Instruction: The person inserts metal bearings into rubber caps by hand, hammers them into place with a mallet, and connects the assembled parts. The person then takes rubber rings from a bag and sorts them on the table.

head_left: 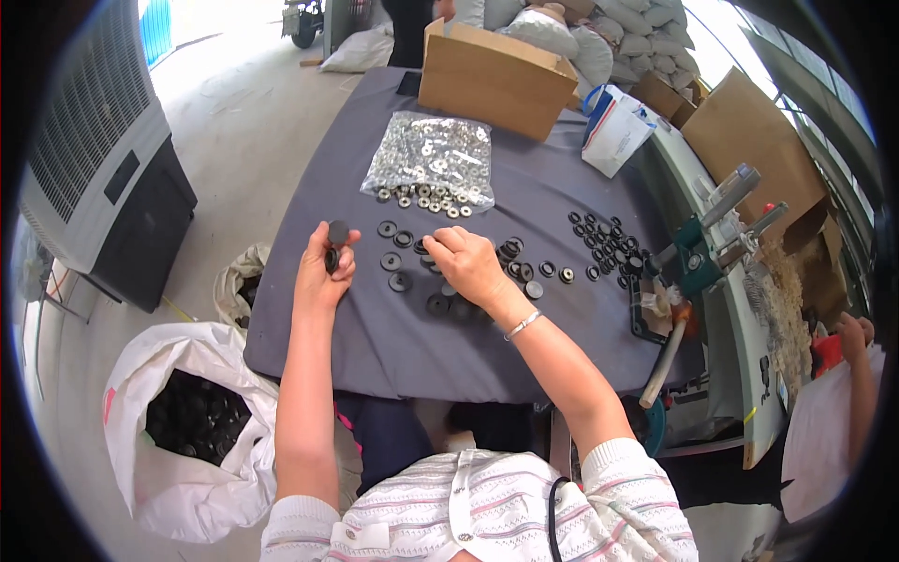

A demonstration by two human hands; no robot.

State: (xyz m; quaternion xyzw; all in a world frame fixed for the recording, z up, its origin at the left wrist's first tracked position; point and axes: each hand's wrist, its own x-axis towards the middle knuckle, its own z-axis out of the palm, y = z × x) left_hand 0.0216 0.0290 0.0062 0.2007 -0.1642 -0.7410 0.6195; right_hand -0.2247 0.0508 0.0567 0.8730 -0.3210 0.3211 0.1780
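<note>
My left hand point(320, 273) is raised over the left part of the cloth-covered table, its fingers closed around black round plastic caps; one flat disc point(338, 232) shows at the fingertips and another sits lower against the fingers. My right hand point(470, 270) reaches in among the loose black round parts point(401, 281) at the middle of the table. Its thumb and fingers are pinched together, and what lies between them is hidden. Beyond the hands is a clear plastic bag point(429, 155) of small metal rings, with several rings point(433, 199) spilled along its near edge.
More black rings point(609, 245) lie at the table's right, beside a green hand press point(698, 253). A cardboard box point(496, 80) and a white bag point(618, 131) stand at the back. On the floor at left sits a white sack point(140, 375) of black parts. Another person's hand point(852, 335) shows at far right.
</note>
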